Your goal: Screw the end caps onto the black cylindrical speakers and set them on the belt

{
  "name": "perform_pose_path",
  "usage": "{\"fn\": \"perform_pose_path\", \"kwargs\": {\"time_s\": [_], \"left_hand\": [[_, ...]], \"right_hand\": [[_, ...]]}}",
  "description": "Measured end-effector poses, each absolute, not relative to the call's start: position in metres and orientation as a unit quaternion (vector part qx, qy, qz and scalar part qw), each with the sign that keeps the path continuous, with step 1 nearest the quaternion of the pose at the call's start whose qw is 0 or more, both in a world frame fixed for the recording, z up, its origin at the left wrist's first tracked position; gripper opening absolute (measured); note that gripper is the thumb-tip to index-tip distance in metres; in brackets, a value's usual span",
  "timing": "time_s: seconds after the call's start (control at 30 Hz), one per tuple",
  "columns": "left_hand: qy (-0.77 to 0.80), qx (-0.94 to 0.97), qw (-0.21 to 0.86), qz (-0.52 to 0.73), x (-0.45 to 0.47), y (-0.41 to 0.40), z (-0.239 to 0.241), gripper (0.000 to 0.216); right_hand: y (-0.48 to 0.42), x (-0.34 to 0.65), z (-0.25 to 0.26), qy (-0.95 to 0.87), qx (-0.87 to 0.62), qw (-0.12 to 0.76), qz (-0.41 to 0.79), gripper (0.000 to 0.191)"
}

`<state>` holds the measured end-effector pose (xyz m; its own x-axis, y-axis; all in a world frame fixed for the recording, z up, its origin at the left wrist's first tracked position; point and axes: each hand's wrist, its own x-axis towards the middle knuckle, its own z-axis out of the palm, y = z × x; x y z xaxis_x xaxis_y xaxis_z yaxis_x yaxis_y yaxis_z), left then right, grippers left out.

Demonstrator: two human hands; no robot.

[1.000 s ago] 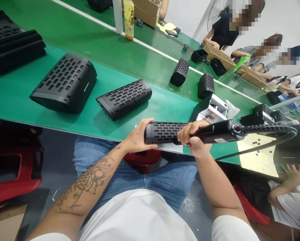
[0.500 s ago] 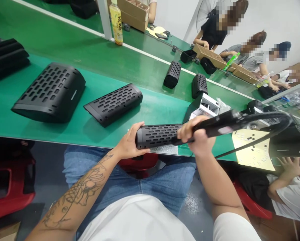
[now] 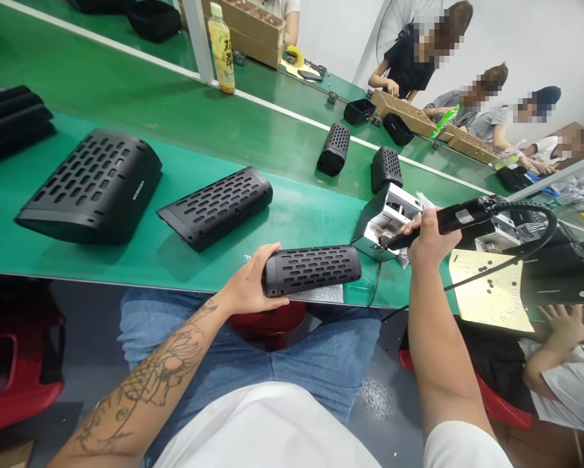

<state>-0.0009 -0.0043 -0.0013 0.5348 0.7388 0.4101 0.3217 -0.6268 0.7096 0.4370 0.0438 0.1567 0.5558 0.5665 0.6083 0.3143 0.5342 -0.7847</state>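
Observation:
My left hand [image 3: 252, 281] is wrapped around the left end of a black slotted housing [image 3: 314, 270], which lies lengthwise at the near edge of the bench. In my right hand [image 3: 431, 237] is a black electric screwdriver [image 3: 460, 220] with a cable trailing from its back end. Its tip points down and left into the front of a small white screw feeder [image 3: 387, 218], where the exact contact is hard to make out. Left of the held piece lies another slotted housing [image 3: 218, 207], and a larger one [image 3: 94, 185] sits farther left.
Two slotted housings [image 3: 334, 148] stand toward the back of the green bench [image 3: 140, 91]. A drink bottle [image 3: 221, 52] is by a white post. Yellow paper with small dots [image 3: 490, 289] lies at right, near another person's hand [image 3: 568, 325]. Several people work across the bench.
My right hand has carried the electric screwdriver rightward, off the held housing and over to the screw feeder. My left hand keeps its hold on the housing, almost unmoved.

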Motion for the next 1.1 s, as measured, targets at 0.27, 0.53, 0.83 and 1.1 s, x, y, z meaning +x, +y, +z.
{"fn": "perform_pose_path", "kwargs": {"time_s": [0.27,0.53,0.83,1.1], "left_hand": [[0.328,0.81,0.318,0.367,0.005,-0.005,0.004,0.141],[0.348,0.785,0.34,0.383,0.014,-0.009,0.007,0.135],[0.338,0.785,0.344,0.389,0.021,-0.008,0.006,0.129],[0.34,0.786,0.345,0.385,0.023,-0.008,0.008,0.126]], "right_hand": [[-0.037,0.314,0.207,-0.548,-0.312,0.715,0.301,0.05],[-0.042,0.218,0.186,-0.591,-0.19,0.63,0.467,0.047],[-0.039,0.215,0.17,-0.613,-0.251,0.582,0.471,0.049],[-0.037,0.223,0.148,-0.642,-0.238,0.526,0.504,0.052]]}}
